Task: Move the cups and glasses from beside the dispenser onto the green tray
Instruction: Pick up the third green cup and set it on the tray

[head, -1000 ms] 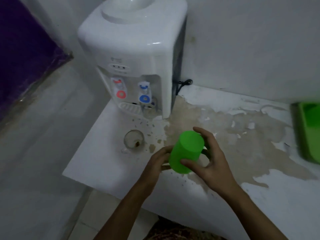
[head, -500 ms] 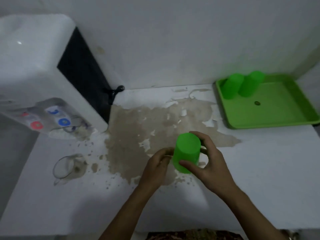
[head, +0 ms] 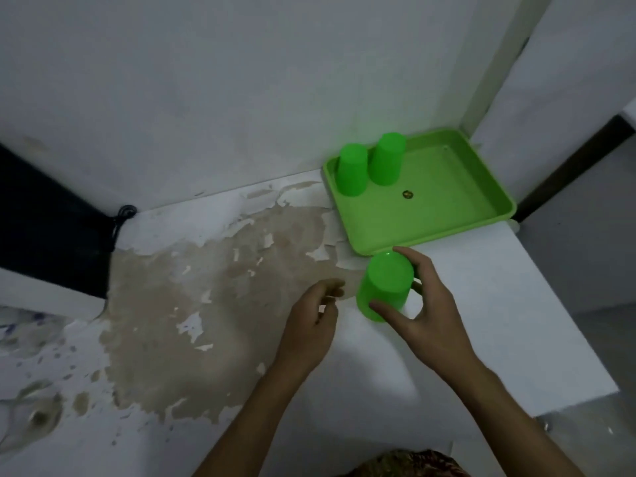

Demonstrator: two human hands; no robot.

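My right hand (head: 426, 308) grips an upside-down green plastic cup (head: 383, 285), held just in front of the near edge of the green tray (head: 433, 201). Two more green cups (head: 351, 170) (head: 387, 160) stand upside down at the tray's back left corner. My left hand (head: 309, 325) hovers just left of the held cup, fingers loosely curled, holding nothing. A clear glass (head: 34, 413) lies blurred at the far left on the counter.
The white counter (head: 499, 304) has a large patch of peeled, stained surface (head: 192, 294) in its middle. The dispenser's dark side (head: 44, 232) and its cable (head: 124, 213) are at the left. Walls close in behind and right of the tray.
The view has swung right. My right hand has carried the green cup rightward up to the tray's near edge. My left hand has come off the cup.
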